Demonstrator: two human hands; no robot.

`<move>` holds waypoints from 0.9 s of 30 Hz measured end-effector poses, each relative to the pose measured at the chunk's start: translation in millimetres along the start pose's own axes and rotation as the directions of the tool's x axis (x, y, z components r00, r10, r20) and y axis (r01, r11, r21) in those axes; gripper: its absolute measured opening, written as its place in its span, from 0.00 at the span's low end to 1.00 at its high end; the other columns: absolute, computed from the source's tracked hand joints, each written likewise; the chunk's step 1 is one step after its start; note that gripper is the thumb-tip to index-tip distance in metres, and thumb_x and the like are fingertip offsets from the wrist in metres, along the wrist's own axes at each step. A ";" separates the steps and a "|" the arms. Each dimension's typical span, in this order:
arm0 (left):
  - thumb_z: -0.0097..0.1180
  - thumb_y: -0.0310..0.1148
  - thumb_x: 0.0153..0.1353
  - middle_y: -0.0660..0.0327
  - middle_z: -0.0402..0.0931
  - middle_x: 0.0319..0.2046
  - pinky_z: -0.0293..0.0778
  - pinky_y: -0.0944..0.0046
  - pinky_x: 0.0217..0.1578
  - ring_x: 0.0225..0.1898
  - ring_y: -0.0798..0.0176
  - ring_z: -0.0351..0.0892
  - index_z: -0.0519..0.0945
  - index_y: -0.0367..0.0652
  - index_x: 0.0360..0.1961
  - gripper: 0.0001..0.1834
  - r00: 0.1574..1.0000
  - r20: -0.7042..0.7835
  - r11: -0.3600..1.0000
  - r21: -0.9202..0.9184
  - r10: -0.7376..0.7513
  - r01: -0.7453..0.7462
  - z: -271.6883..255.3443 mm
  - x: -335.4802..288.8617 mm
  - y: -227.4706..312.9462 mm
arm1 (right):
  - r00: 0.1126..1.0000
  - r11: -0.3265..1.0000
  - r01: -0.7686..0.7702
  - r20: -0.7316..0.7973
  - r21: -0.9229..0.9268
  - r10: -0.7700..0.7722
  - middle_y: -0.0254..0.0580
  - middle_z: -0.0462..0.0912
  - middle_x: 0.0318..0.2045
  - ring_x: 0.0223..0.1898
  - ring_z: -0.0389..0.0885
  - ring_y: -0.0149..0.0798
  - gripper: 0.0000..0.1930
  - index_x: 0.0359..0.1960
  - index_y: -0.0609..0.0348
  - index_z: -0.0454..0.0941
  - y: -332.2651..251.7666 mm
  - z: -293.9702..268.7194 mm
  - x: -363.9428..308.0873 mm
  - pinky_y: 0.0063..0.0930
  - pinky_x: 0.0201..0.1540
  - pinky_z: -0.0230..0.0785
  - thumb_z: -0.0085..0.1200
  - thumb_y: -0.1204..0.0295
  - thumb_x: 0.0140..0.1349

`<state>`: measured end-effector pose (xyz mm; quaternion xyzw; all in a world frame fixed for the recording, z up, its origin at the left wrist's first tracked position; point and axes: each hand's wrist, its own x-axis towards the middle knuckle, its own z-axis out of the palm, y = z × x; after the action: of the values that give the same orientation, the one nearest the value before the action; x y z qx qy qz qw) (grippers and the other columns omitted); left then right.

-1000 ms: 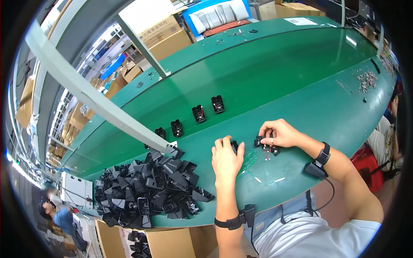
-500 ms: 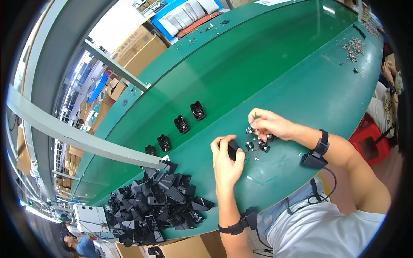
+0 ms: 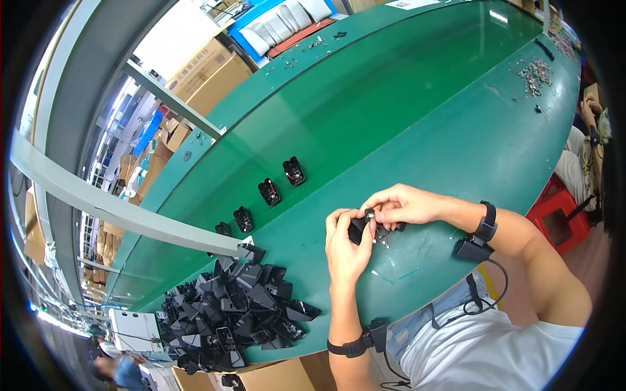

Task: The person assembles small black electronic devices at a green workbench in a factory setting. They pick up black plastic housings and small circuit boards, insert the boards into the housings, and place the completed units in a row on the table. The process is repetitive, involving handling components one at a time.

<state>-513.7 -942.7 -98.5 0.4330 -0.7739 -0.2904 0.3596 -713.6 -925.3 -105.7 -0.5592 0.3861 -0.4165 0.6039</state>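
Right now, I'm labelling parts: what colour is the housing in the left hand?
The housing is black, best seen in the head view.

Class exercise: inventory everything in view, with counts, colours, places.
Bench: one, green, foreground
Belt: one, green, centre
Housing pile: uncountable, black, lower left
Held housing: one, black, above bench
Wired parts: several, black, red-wired, beside held housing
Units: at least four, black, on belt
Strips: at least two, green, on bench
Loose parts: uncountable, mixed, upper right
Tray: one, blue, top
Cartons: several, brown, left
Frame: one, grey, left
Stool: one, red, right
People: at least two, blue or pale clothing, edges
Straps: two, black, wrists
Left hand: one, bare, fingers around held housing
Right hand: one, bare, fingers on small black part
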 end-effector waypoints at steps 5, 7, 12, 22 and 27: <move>0.68 0.32 0.57 0.52 0.77 0.45 0.77 0.59 0.45 0.45 0.53 0.80 0.82 0.38 0.40 0.13 1.000 0.008 1.000 0.013 0.002 -0.002 0.8 1.2 -3.0 | 0.973 0.891 0.190 -0.045 -0.412 -0.228 0.39 0.80 0.35 0.30 0.81 0.28 0.17 0.53 0.57 0.82 -14.2 -0.5 -3.3 0.25 0.34 0.74 0.62 0.66 0.64; 0.68 0.32 0.57 0.52 0.77 0.45 0.77 0.58 0.45 0.45 0.52 0.80 0.83 0.38 0.40 0.13 1.000 0.026 0.999 0.040 -0.013 0.012 0.9 0.0 -1.7 | 0.951 0.841 0.236 -0.064 -0.486 -0.304 0.40 0.80 0.36 0.30 0.82 0.31 0.16 0.52 0.57 0.83 -10.0 0.8 -2.8 0.26 0.34 0.75 0.62 0.66 0.64; 0.68 0.34 0.57 0.51 0.78 0.45 0.77 0.56 0.46 0.45 0.50 0.81 0.83 0.39 0.40 0.13 0.998 0.063 0.994 0.103 0.026 -0.032 2.5 -1.9 9.8 | 0.858 0.701 0.389 -0.043 -0.597 -0.512 0.41 0.82 0.36 0.30 0.84 0.36 0.15 0.51 0.58 0.84 6.2 -1.0 0.8 0.30 0.34 0.77 0.61 0.67 0.64; 0.69 0.26 0.48 0.47 0.66 0.57 0.74 0.53 0.56 0.56 0.45 0.73 0.60 0.43 0.71 0.48 0.987 0.116 0.990 0.077 0.111 -0.120 1.2 1.8 6.8 | 0.886 0.900 0.305 -0.255 -0.312 -0.388 0.43 0.82 0.43 0.43 0.82 0.33 0.05 0.38 0.63 0.82 -8.8 -7.2 -0.2 0.27 0.42 0.77 0.59 0.75 0.65; 0.72 0.25 0.44 0.49 0.75 0.50 0.75 0.56 0.51 0.50 0.53 0.77 0.59 0.37 0.69 0.50 0.998 0.062 0.999 -0.044 -0.020 0.023 0.4 1.1 10.3 | 0.820 0.732 0.412 -0.131 -0.542 -0.558 0.43 0.81 0.42 0.41 0.82 0.38 0.04 0.36 0.60 0.84 -23.2 4.7 -8.1 0.31 0.44 0.77 0.64 0.76 0.59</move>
<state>-519.2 -938.9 -90.6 0.4239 -0.7732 -0.3248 0.3420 -713.7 -916.7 -82.2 -0.7094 0.4001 -0.5245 0.2481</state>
